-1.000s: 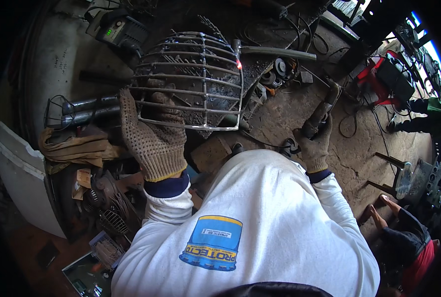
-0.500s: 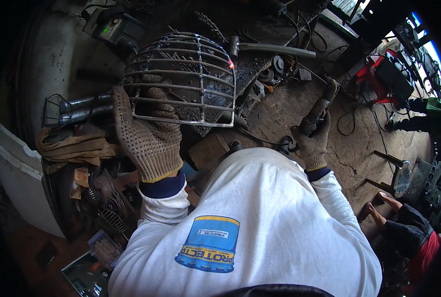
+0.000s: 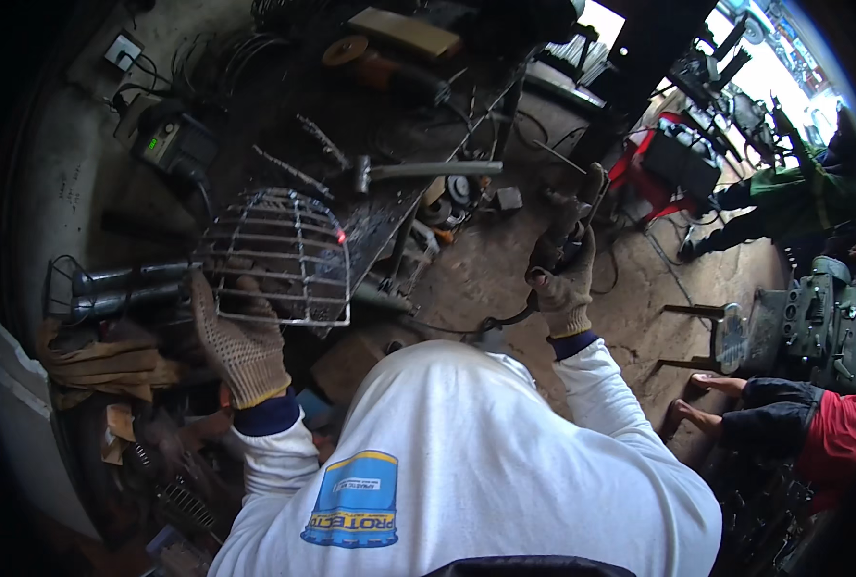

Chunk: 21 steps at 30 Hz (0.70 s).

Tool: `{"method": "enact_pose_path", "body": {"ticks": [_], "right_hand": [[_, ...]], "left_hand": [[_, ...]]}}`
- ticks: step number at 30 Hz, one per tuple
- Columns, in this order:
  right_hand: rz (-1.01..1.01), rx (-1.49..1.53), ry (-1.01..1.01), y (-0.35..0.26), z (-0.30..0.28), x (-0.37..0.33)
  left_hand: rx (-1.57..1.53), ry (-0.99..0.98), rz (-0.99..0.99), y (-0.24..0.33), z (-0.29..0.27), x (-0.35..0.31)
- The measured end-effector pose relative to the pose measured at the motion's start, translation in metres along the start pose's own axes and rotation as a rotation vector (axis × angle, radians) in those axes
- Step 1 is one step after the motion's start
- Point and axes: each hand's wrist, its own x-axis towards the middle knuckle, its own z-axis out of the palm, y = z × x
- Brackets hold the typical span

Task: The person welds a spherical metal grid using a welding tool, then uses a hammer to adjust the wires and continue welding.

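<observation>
A domed metal grille [image 3: 298, 240] of curved, crossing bars is in my gloved left hand [image 3: 243, 341]. The fingers wrap its lower left side and are partly hidden behind the bars. One joint on the grille's right edge glows red. My gloved right hand [image 3: 564, 298] is closed round the dark handle of a welding electrode holder [image 3: 555, 240]. A thin rod shows at the holder's far end, well apart from the grille. The holder's cable runs off to the left below my hand.
On the dark workbench beyond the grille lie a hammer [image 3: 437, 169], an angle grinder [image 3: 384, 72] and thin rods. A welding machine [image 3: 168, 139] with a green display stands at left. A red chair [image 3: 644, 168], a stool [image 3: 726, 337] and two other people are at right.
My view has swung, so the scene sits lower and farther left. The grille and both hands keep their grips. The electrode holder's rod end now points more upward.
</observation>
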Motion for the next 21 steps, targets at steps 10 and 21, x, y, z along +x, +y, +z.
{"method": "enact_pose_path", "body": {"ticks": [10, 21], "right_hand": [[-0.286, -0.263, 0.272, -0.105, -0.036, 0.201], [-0.477, -0.278, 0.652, -0.09, -0.022, 0.368]], "left_hand": [[0.103, 0.208, 0.168, -0.011, 0.0, -0.038], [0.076, 0.239, 0.2, -0.015, -0.01, -0.024]]}}
